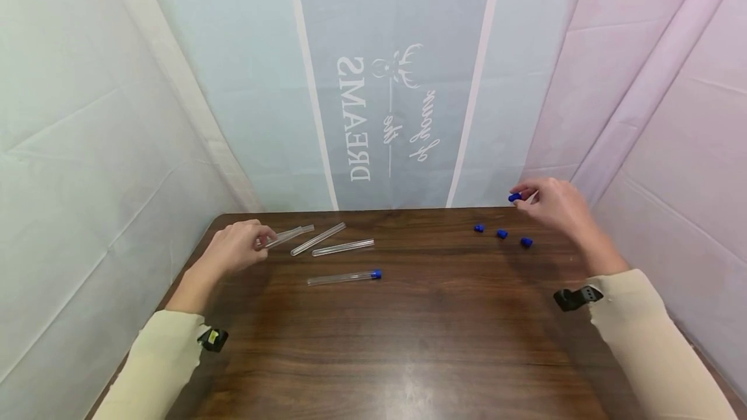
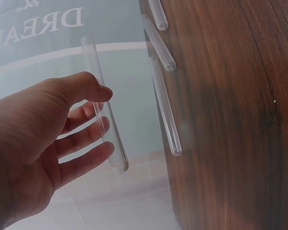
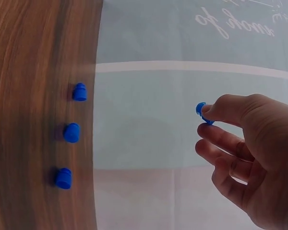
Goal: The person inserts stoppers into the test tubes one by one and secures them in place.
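At the table's far left, my left hand holds a clear glass test tube between thumb and fingers, lifted off the tabletop. Three more uncapped test tubes lie near it; the leftmost is partly hidden behind the held one. In front of them lies a test tube with a blue cap on its right end. Over at the far right, my right hand pinches a small blue cap between thumb and index finger, raised above the table. Three loose blue caps sit on the tabletop beside that hand.
The dark brown wooden table ends at a far edge just behind the tubes and caps. A grey-blue cloth with printed lettering hangs behind it. Pale cloth panels close in both sides.
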The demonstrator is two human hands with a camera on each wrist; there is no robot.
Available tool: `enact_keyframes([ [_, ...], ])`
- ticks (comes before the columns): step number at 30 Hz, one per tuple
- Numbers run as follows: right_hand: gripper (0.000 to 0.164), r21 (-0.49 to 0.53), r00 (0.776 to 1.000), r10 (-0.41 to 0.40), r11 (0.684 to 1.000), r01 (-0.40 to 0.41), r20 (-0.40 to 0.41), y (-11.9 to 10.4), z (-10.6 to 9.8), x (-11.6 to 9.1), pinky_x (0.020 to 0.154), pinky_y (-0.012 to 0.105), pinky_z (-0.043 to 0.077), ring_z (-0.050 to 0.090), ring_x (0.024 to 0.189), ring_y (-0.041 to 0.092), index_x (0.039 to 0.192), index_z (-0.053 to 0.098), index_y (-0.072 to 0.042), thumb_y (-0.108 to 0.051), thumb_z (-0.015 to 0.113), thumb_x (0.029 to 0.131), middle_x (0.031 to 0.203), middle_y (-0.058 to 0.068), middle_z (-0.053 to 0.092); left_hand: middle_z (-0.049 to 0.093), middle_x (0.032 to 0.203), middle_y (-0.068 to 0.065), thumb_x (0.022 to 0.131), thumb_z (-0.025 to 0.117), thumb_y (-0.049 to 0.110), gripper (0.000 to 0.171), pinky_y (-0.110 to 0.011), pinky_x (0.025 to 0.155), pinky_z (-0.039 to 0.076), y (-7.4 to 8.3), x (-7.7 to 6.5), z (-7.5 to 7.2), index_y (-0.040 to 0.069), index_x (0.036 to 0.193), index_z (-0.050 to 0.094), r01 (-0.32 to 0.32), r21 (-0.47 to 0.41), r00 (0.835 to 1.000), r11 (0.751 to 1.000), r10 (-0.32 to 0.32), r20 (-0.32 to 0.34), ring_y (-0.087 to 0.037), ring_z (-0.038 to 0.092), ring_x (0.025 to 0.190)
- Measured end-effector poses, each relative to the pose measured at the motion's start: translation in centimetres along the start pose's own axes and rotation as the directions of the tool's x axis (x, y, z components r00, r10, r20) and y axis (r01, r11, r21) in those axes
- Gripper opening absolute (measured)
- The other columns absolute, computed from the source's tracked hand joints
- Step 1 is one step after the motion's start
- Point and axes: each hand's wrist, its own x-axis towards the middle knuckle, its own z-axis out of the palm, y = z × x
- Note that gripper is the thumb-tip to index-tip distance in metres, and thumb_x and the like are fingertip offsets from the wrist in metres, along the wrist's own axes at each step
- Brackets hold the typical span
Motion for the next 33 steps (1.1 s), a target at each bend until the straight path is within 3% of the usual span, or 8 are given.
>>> enact_keyframes([
  [11, 0.025, 0.117, 0.999, 0.005, 0.993, 0.0, -0.039, 0.2, 1.0, -0.3, 0.069, 0.029, 0.051, 0.076, 0.09, 0.031, 0.122, 0.084, -0.003, -0.016, 0.081, 0.101, 0.108, 0.023, 0.084, 0.073, 0.095, 0.002, 0.092, 0.08, 0.011, 0.026, -0.032, 0.063, 0.043, 1.2, 0.7, 0.7, 0.017, 0.116, 0.084, -0.058, -0.009, 0.997, 0.998, 0.058, -0.048, -0.012, 0.058, 0.076],
  [22, 0.021, 0.232, 0.998, -0.012, 0.972, 0.026, -0.063, -0.2, 1.9, -0.6, 0.066, 0.023, 0.052, 0.062, 0.076, -0.005, 0.12, 0.083, -0.001, -0.012, 0.082, 0.101, 0.104, 0.022, 0.084, 0.074, 0.098, 0.001, 0.092, 0.08, 0.01, 0.025, -0.032, 0.062, 0.044, 2.3, 0.9, 0.8, 0.018, 0.116, 0.083, -0.087, -0.005, 0.994, 0.996, 0.086, -0.071, -0.012, 0.059, 0.075],
  [33, 0.019, 0.322, 0.999, -0.016, 0.946, 0.031, -0.051, -0.3, 3.2, -1.0, 0.067, 0.02, 0.054, 0.065, 0.076, -0.006, 0.119, 0.083, 0.0, -0.009, 0.081, 0.102, 0.104, 0.022, 0.084, 0.074, 0.097, 0.002, 0.091, 0.078, 0.014, 0.026, -0.034, 0.063, 0.045, 3.1, 1.2, 1.2, 0.017, 0.116, 0.082, -0.099, -0.017, 0.992, 0.995, 0.097, -0.08, -0.012, 0.059, 0.075],
])
